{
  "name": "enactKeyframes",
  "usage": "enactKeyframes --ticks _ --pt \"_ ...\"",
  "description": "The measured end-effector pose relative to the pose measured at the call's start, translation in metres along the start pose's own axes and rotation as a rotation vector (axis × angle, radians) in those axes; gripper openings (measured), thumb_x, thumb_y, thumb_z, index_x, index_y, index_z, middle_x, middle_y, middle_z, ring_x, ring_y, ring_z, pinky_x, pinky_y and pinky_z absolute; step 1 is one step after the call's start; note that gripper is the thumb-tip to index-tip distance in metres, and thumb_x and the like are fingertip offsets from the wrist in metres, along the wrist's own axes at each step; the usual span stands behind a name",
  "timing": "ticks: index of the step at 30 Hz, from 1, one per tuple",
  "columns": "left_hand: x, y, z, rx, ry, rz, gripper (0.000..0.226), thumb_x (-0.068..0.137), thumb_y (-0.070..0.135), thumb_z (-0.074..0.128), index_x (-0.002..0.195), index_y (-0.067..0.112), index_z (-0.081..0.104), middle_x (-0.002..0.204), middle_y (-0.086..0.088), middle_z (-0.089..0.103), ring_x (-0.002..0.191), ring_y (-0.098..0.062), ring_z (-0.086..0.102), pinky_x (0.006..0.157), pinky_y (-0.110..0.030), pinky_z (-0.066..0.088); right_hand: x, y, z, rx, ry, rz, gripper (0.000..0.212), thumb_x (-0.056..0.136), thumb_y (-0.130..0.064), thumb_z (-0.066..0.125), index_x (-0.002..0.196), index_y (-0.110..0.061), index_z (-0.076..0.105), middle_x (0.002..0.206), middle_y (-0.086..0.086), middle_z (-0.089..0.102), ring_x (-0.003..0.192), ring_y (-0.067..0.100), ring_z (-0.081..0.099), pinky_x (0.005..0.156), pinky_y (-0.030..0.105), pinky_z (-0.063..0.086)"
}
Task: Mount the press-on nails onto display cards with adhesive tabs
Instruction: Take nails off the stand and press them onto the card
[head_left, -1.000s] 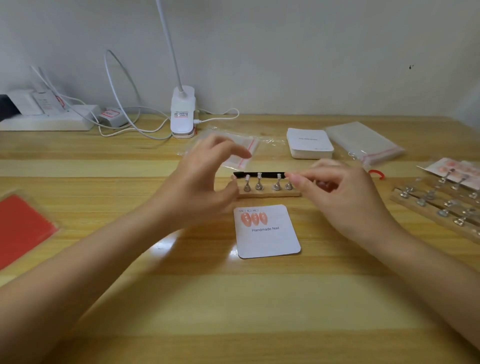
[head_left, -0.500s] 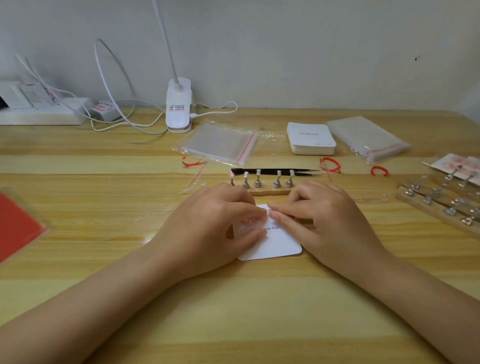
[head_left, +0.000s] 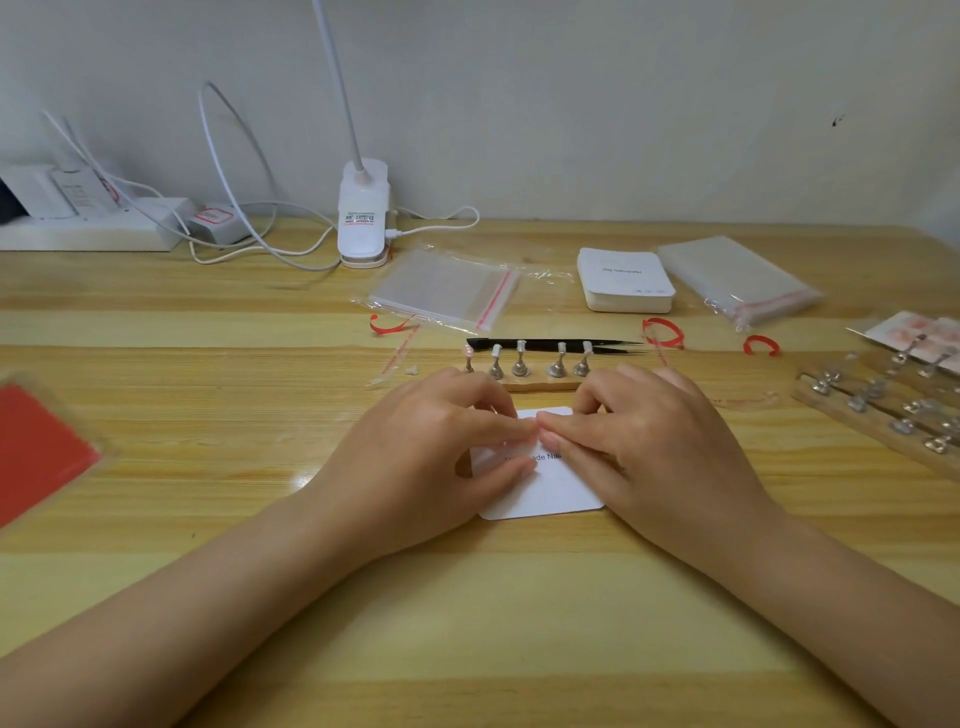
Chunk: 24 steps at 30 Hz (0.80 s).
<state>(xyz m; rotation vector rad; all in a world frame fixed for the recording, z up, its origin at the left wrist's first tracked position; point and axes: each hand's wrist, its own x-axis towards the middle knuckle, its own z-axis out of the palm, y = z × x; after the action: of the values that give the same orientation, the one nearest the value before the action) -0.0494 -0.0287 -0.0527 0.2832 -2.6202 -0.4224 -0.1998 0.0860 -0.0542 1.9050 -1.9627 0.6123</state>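
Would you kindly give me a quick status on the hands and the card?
Left hand and right hand both down on display card, fingertips meeting. Card flat on table. Nail under fingers not visible. Nothing obstructing.

The display card (head_left: 550, 488) shows "ade Nai", partly covered; the card stack (head_left: 626, 278) bears print, probably the same.

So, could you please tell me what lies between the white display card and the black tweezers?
In the head view, the wooden nail-stand strip with its metal holders lies between the display card and the tweezers.
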Motion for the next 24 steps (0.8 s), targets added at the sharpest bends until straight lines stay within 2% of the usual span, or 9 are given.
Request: enactKeyframes --ticks 5,11,14,17,21,24 --pt "0.0001 0.0001 0.0005 0.003 0.002 -0.004 0.026 0.079 0.036 0.061 0.099 0.023 0.073 0.090 0.005 0.065 0.078 -0.017 0.058 0.063 -0.035 0.049 0.0010 -0.0006 0.0000 -0.062 0.041 -0.053 0.023 0.083 -0.023 0.059 0.066 -0.011 0.070 0.062 0.001 0.053 0.056 0.023 0.048 0.052 0.031 0.038" --pt "0.0003 -0.0002 0.0007 -0.006 -0.003 -0.011 0.027 0.080 0.038 0.060 0.099 0.023 0.073 0.090 0.006 0.064 0.078 -0.017 0.058 0.065 -0.035 0.049 -0.0005 -0.0045 -0.0039 -0.123 0.009 -0.132 0.035 0.089 -0.025 0.043 0.067 -0.010 0.066 0.062 0.000 0.051 0.060 0.021 0.045 0.056 0.030 0.033" --pt "0.0005 0.0002 0.0008 0.004 0.002 -0.018 0.025 0.079 0.036 0.062 0.098 0.023 0.073 0.090 0.006 0.064 0.078 -0.016 0.058 0.065 -0.033 0.048 -0.0029 -0.0041 -0.0022 -0.046 0.035 -0.084 0.036 0.090 -0.024 0.042 0.064 -0.011 0.063 0.063 0.000 0.050 0.060 0.021 0.045 0.056 0.033 0.037" --pt "0.0008 0.0006 0.0002 0.005 -0.004 -0.022 0.025 0.079 0.035 0.062 0.097 0.023 0.073 0.089 0.007 0.064 0.077 -0.015 0.057 0.064 -0.031 0.046 -0.0040 -0.0037 -0.0014 0.001 0.052 -0.008 0.040 0.092 -0.026 0.038 0.066 -0.011 0.065 0.066 -0.001 0.051 0.062 0.021 0.045 0.059 0.035 0.033" --pt "0.0011 0.0001 0.0001 -0.008 -0.006 -0.023 0.024 0.079 0.035 0.063 0.096 0.024 0.073 0.089 0.008 0.064 0.076 -0.013 0.056 0.063 -0.028 0.045 -0.0047 -0.0034 -0.0020 0.009 0.078 -0.027 0.038 0.090 -0.024 0.041 0.062 -0.012 0.063 0.065 0.000 0.051 0.060 0.020 0.043 0.058 0.033 0.029" --pt "0.0011 -0.0011 0.0011 -0.010 -0.002 -0.031 0.024 0.079 0.037 0.062 0.097 0.024 0.073 0.090 0.009 0.063 0.078 -0.012 0.056 0.064 -0.028 0.044 -0.0047 -0.0030 -0.0003 0.019 0.073 -0.022 0.038 0.089 -0.022 0.044 0.056 -0.011 0.058 0.063 0.000 0.050 0.059 0.021 0.043 0.057 0.033 0.033"
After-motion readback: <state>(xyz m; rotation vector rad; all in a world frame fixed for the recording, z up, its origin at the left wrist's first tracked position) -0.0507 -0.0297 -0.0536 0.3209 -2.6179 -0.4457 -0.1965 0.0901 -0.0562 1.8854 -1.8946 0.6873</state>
